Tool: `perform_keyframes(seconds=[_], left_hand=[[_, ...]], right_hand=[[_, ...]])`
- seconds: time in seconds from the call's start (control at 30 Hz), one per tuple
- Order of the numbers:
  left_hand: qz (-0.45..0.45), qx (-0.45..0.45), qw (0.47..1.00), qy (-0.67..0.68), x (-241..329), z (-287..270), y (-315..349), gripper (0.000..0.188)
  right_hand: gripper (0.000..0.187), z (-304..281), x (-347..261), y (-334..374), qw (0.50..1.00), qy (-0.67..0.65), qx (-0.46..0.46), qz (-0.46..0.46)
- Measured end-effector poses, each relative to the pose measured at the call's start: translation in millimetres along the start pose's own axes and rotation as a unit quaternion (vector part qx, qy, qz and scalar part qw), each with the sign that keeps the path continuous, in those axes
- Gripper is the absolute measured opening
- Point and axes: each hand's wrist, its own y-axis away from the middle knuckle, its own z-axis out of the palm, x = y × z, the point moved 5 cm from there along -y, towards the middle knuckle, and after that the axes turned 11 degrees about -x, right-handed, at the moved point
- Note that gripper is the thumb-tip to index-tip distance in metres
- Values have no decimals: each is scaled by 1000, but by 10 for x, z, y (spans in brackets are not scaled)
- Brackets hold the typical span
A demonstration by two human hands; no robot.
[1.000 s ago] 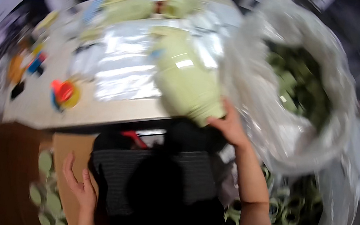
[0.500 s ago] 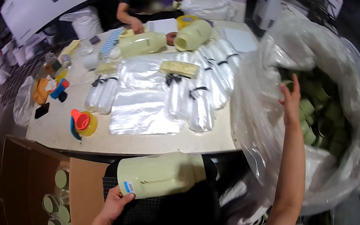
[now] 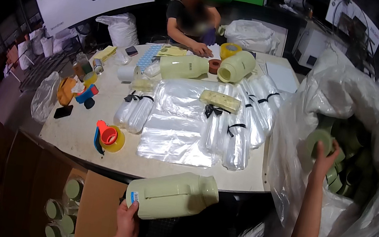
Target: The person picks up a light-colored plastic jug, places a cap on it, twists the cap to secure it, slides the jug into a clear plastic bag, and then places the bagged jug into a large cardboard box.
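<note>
My left hand [image 3: 128,215] grips the base end of a pale green thermos flask body [image 3: 170,195], which lies on its side over my lap with its neck toward the right. A small blue-and-white sticker shows near my thumb. At the right, my right hand [image 3: 326,155] holds a round pale green cap [image 3: 318,143] by its edge, at the mouth of a big clear plastic bag [image 3: 290,139]. Many similar green pieces [image 3: 354,159] fill that bag.
On the table [image 3: 73,135] lie flat clear bags [image 3: 176,141], tied bag bundles, two more flask bodies [image 3: 185,67], tape rolls [image 3: 230,50] and a yellow cup [image 3: 114,140]. Across it, a co-worker's hand [image 3: 201,49] rests. Lower left stands a cardboard box [image 3: 99,203] beside wrapped flasks [image 3: 73,189].
My right hand, open over the bag before, now has a green cap in its fingers. The flask body stays in my left hand. The view has shifted, so the table appears farther right.
</note>
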Motion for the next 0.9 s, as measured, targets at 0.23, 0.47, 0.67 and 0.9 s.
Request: perform_keyframes(seconds=[0.23,0.47,0.67,0.9], left_hand=[[-52,-37,992,107,-70,-62,176,22],[-198,-77,964,157,-95,-256,499,28],[51,18,998,-27,522,135,683,17],[189,-53,950,-243,656,245,571,26]], right_hand=[[66,478,-688,2311,755,-423,-387,319],[69,675,-2005,2983,853,27,-470,-226],[53,579,-2076,3020,911,-78,-375,-154],[80,270,-1753,3423,894,-145,-419,60]])
